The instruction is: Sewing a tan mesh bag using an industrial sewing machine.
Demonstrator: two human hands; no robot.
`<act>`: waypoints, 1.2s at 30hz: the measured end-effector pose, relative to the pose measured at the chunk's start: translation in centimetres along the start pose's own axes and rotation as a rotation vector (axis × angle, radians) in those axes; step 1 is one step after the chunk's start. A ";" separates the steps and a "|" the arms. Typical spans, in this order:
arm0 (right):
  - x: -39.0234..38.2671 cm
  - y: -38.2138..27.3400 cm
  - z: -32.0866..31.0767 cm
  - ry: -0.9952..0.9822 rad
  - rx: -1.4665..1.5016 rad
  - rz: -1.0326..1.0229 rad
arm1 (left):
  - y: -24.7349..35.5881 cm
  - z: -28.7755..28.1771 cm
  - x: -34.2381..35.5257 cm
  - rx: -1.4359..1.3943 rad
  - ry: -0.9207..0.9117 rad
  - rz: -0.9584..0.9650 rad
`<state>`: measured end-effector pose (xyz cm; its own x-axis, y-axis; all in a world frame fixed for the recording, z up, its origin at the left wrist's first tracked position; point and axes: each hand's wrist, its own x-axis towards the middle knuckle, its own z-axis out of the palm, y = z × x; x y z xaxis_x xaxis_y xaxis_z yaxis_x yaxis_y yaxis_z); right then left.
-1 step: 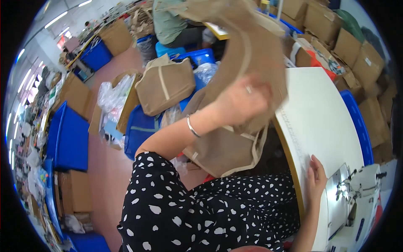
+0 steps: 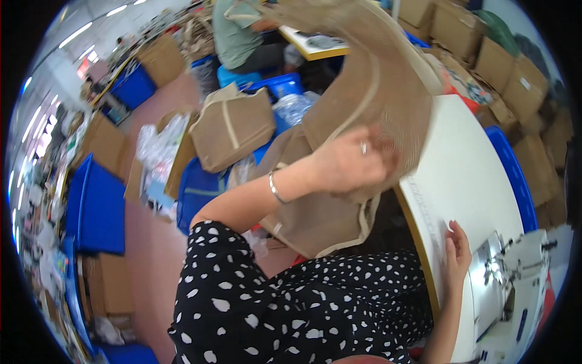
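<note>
Left hand (image 2: 348, 161) clamps my tan woven bag (image 2: 376, 91), lifted above white desk (image 2: 467, 176) edge; right hand (image 2: 458, 249) flat, fingers together, on desk. Risk: loose fabric could slip, snag on sewing machine (image 2: 509, 273).

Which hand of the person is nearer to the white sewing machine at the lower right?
Right. The right hand rests flat on the white table just beside the white sewing machine. The left hand is raised farther away, gripping a tan mesh fabric bag.
</note>
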<state>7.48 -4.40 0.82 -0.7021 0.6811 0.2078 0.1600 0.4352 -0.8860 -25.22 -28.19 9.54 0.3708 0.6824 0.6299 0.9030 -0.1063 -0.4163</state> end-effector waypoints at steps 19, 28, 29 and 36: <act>-1.3 -2.1 1.7 -0.326 -0.277 -0.277 | 0.1 9.8 9.7 -0.764 -0.510 -0.375; -4.8 -6.7 -0.1 -0.430 -0.180 -0.348 | 2.9 22.3 20.9 -0.377 -0.924 -0.602; -4.5 -6.5 -1.5 -0.254 -0.249 -0.288 | 3.1 22.5 20.9 -0.335 -0.900 -0.587; 0.5 -1.1 -6.9 0.275 -0.595 0.105 | 2.3 23.1 19.9 -0.389 -0.921 -0.438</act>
<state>11.69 -0.46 4.71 -0.4720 0.8288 0.3004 0.6291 0.5554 -0.5439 -20.75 1.83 5.93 -0.1583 0.9792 -0.1269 0.9839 0.1672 0.0625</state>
